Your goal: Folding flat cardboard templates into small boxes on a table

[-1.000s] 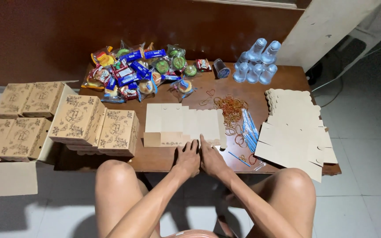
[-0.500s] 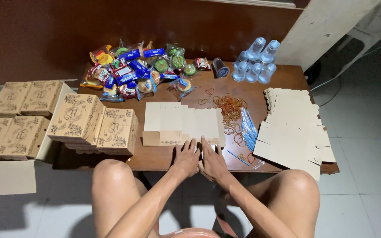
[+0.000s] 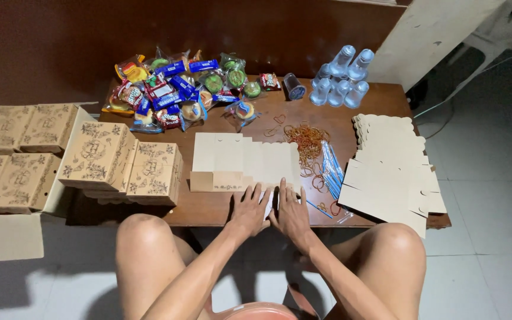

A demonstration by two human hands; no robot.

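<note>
Two hands rest side by side at the near edge of the wooden table. The left hand and the right hand both lie palm down with fingers spread and flat, gripping nothing; their thumbs sit close together, almost touching. Their fingertips reach the near edge of a flat cardboard box blank, which lies unfolded on the table just beyond them, in the middle of the tabletop. The blank is pale cream, made of several joined panels with creases between them, and its near left flap is tan with a faint printed ornament.

To the right of the blank lies a loose heap of rubber bands and a bundle of blue-wrapped straws. Further right sits a stack of flat blanks, overhanging the table's edge. On the left stand folded printed boxes, with more of them off the table's left end. At the far side lies a pile of wrapped snacks and a cluster of clear plastic cups.
</note>
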